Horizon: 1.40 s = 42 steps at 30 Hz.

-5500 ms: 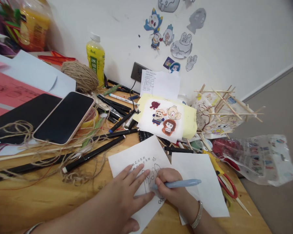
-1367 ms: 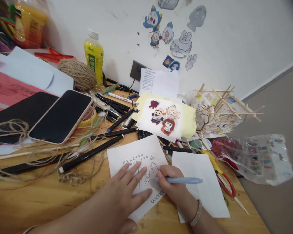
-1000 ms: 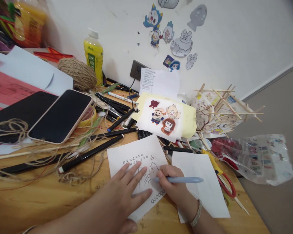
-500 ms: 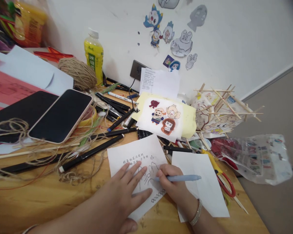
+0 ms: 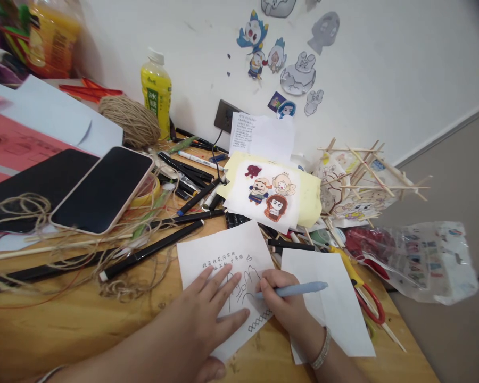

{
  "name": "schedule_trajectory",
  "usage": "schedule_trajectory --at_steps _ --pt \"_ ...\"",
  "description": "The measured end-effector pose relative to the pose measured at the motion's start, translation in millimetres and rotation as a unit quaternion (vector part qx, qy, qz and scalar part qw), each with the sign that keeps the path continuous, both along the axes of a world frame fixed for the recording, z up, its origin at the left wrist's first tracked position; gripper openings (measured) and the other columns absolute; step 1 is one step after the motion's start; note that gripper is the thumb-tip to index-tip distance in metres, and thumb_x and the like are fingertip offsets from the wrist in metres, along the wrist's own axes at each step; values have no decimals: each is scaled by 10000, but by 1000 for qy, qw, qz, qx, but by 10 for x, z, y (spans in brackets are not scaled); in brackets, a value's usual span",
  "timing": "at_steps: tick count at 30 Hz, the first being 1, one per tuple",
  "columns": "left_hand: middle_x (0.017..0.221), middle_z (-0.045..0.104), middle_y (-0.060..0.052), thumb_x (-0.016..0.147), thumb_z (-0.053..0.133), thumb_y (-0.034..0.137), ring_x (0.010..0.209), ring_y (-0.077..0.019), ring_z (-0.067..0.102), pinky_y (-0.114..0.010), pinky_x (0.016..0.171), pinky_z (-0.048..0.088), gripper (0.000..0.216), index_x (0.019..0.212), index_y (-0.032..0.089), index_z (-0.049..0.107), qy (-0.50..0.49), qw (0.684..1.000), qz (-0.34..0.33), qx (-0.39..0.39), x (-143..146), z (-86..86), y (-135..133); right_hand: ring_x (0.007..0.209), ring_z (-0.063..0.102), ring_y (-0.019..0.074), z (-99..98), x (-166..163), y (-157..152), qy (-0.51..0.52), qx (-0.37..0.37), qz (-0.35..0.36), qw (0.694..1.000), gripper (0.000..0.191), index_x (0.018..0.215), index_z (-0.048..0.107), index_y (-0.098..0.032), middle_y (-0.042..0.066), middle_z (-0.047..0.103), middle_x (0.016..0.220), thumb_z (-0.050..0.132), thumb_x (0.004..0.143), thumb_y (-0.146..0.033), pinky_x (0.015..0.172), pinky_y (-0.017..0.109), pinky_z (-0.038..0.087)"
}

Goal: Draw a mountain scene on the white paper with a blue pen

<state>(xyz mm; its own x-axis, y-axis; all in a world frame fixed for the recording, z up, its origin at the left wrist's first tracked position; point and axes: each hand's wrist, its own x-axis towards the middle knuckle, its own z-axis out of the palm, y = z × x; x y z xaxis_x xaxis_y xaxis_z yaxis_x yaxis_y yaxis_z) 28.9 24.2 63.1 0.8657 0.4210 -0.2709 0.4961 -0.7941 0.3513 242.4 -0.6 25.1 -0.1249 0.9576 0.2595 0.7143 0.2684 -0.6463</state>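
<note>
On the wooden tabletop [image 5: 32, 335], the left hand [image 5: 205, 314] lies on the drawn-on sheet [image 5: 217, 250], its grip apart, fingers spread. To its right, the right hand [image 5: 282, 300] has its grip clamped on a light-blue pen [image 5: 303, 289], the tip at that sheet's line drawing. A second white sheet [image 5: 339, 308] lies right of these. Farther left lies a phone [image 5: 101, 191]; far beyond, a yellow bottle [image 5: 156, 88] stands upright near the wall [image 5: 199, 48].

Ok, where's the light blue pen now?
In the head view, right of centre: the pen is in the right hand, its tip end over the drawing sheet.
</note>
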Motion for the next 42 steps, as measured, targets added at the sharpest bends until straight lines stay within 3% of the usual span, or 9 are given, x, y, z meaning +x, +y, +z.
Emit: schedule_trajectory --at_steps 5,12,17,20,25,32,38,42 --pt "1565 271 -206 649 903 248 1423 -490 270 -711 1101 263 852 1415 312 535 -31 999 23 2 -13 -58 -27 476 518 135 40 -25 -20 -8 8 22 1000 361 542 436 -222 -6 541 499 443 901 -266 490 246 388" --pt "1602 163 -188 627 912 335 1459 -486 128 -748 1107 165 950 1463 323 461 -53 998 3 31 -9 -339 -40 495 528 132 109 -134 -11 -63 21 77 995 363 551 429 -225 -4 557 509 433 914 -249 504 243 390" --pt "1569 248 -189 642 901 274 1440 -470 226 -700 1121 242 874 1427 312 517 -41 999 19 -2 -6 -161 -11 498 523 127 96 -138 1 -55 16 95 994 376 552 405 -228 -7 551 516 415 927 -251 507 238 393" --pt "1570 226 -206 674 879 250 1448 -466 192 -703 1125 217 865 1446 292 492 -22 999 15 -18 -4 -76 -7 504 522 129 81 -131 3 -55 8 103 993 380 555 400 -231 -7 545 521 417 934 -264 510 238 394" --pt "1593 189 -193 682 880 283 1454 -470 167 -720 1115 203 880 1458 323 468 -19 1000 7 7 -8 -123 -25 498 498 132 80 -123 1 -51 19 84 995 350 569 388 -231 -17 521 523 438 915 -248 503 241 373" --pt "1573 177 -227 727 843 291 1447 -471 159 -711 1108 225 848 1475 292 442 16 1000 -7 -5 10 -14 5 520 510 141 120 -142 -1 -46 -11 83 995 338 561 402 -230 -10 534 534 448 896 -242 522 253 381" --pt "1568 243 -200 676 884 278 1437 -476 222 -714 1103 247 849 1433 322 501 -13 1000 12 -2 6 -35 -12 470 438 129 75 -115 -2 -54 19 37 998 337 553 341 -236 -35 443 499 463 866 -212 477 246 324" --pt "1556 274 -199 665 888 244 1437 -466 240 -694 1119 251 835 1416 305 529 -18 999 22 -17 -5 -4 -5 481 463 133 71 -117 -3 -47 7 59 997 327 561 360 -233 -30 458 508 452 875 -218 490 247 342"
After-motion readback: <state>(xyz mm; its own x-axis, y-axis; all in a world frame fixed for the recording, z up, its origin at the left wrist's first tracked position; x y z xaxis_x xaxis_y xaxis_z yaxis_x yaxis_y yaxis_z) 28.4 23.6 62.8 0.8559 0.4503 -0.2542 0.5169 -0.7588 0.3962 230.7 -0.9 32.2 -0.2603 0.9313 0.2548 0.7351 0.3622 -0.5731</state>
